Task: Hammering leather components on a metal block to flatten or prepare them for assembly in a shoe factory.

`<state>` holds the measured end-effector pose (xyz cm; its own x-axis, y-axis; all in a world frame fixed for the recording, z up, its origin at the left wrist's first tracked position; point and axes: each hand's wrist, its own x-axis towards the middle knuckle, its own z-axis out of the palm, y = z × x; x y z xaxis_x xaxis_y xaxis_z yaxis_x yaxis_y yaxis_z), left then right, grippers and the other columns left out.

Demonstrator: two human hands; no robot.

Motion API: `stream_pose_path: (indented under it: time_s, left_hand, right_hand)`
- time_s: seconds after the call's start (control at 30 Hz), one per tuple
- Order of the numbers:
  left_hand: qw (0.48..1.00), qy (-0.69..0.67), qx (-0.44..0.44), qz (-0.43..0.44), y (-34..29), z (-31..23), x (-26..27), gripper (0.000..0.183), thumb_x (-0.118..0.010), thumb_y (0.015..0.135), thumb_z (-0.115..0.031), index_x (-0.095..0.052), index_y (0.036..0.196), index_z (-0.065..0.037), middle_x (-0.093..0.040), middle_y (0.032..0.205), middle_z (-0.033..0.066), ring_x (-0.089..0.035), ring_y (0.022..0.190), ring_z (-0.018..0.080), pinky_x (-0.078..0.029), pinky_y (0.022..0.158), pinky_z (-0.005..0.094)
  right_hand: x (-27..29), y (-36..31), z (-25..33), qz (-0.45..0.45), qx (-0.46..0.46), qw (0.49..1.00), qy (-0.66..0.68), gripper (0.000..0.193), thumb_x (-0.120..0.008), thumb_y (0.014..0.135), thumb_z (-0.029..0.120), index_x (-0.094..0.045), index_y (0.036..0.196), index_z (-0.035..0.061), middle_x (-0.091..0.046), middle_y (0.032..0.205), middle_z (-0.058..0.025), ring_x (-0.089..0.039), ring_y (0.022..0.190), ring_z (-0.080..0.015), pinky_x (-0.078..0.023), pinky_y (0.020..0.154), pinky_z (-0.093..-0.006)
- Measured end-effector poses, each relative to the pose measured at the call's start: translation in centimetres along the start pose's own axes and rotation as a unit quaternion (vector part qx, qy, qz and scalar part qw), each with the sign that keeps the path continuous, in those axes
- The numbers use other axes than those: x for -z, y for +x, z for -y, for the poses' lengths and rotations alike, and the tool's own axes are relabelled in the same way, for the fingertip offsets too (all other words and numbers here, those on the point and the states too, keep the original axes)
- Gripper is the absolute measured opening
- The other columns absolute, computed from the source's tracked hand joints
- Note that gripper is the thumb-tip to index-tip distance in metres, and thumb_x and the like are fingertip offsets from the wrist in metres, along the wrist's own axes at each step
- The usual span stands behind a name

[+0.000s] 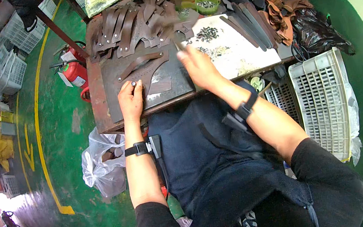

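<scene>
My left hand rests at the near edge of a dark work plate, thumb and fingers closed on a small dark metal piece. That piece is at the lower end of a brown leather panel, which has an arched strap fixed across it. Beside the hand lies a small rectangular leather scrap. Over the plate's right side, my right hand is raised and closed round a short, stick-like hand tool. Motion smears the tool's far end, so its kind is unclear.
Brown leather panels with straps are piled at the back. Small dark metal fittings lie on a white board, with yellow-green tubs behind. Dark leather strips lie right. White crates and a plastic bag flank me.
</scene>
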<state>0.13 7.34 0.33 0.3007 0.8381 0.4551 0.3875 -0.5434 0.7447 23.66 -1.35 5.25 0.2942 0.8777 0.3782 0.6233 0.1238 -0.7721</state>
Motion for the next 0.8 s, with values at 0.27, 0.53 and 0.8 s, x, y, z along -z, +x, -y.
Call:
stream_pose_path:
  time_s: [0.27,0.53,0.8]
  left_hand:
    - [0.998,0.021,-0.027,-0.045,-1.4,0.2,0.6,0.017,-0.07,0.081,-0.008,-0.06,0.071,0.002,-0.055,0.067,0.0118,-0.056,0.062,0.0274,-0.044,0.058,0.0348]
    - [0.996,0.024,-0.061,-0.058,-0.5,0.0,-0.8,0.014,-0.067,0.081,-0.01,-0.064,0.073,0.0,-0.058,0.07,0.0143,-0.058,0.063,0.031,-0.045,0.058,0.0369]
    - [0.998,0.003,-0.037,-0.053,-0.9,0.5,0.4,0.015,-0.068,0.081,-0.01,-0.064,0.073,0.002,-0.058,0.069,0.014,-0.058,0.064,0.0304,-0.045,0.06,0.0368]
  right_hand:
    - [2.4,2.6,7.8,0.115,-0.066,0.959,0.249,0.037,-0.055,0.1,0.039,-0.059,0.091,0.0035,-0.05,0.063,0.0024,-0.044,0.057,-0.0056,-0.037,0.05,-0.0259]
    - [-8.0,5.5,3.0,0.249,0.132,0.955,-0.096,0.036,-0.053,0.097,0.039,-0.058,0.102,0.0038,-0.061,0.089,-0.0314,-0.062,0.094,-0.0464,-0.046,0.075,-0.0547]
    - [4.7,-2.3,3.6,0.262,-0.134,0.941,0.166,0.034,-0.05,0.102,0.035,-0.06,0.09,0.0049,-0.049,0.064,0.0004,-0.05,0.062,-0.0087,-0.041,0.056,-0.0277]
